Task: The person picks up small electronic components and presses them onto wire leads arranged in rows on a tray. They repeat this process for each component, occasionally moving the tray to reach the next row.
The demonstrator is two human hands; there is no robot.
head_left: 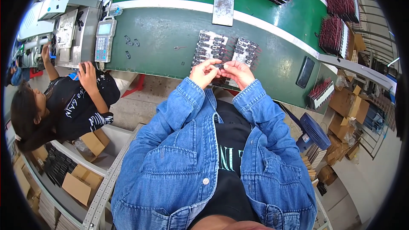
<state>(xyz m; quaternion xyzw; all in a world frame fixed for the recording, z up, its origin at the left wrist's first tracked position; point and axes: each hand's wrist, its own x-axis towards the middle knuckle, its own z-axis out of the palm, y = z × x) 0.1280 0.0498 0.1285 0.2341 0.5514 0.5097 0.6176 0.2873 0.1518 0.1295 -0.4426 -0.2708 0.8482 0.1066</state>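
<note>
My left hand (204,73) and my right hand (238,72) meet at the bench's near edge, fingertips pinched close together. Whatever they pinch is tiny and mostly hidden by the fingers. Just beyond my left hand lies a white tray (207,52) carrying rows of small black parts with thin dark-red wires. Behind my right hand is a second such tray (243,49), its wires sticking out at the side. One loose wired part (177,48) rests left of the trays, and several small black parts (128,54) lie farther left.
A bare metal plate (223,4) lies across the white strip at the back. A keypad device (103,41) is at left, beside a person (72,106) working at a machine. A phone (305,72) and a stacked tray (321,94) lie at right; a blue fan (313,132) stands below.
</note>
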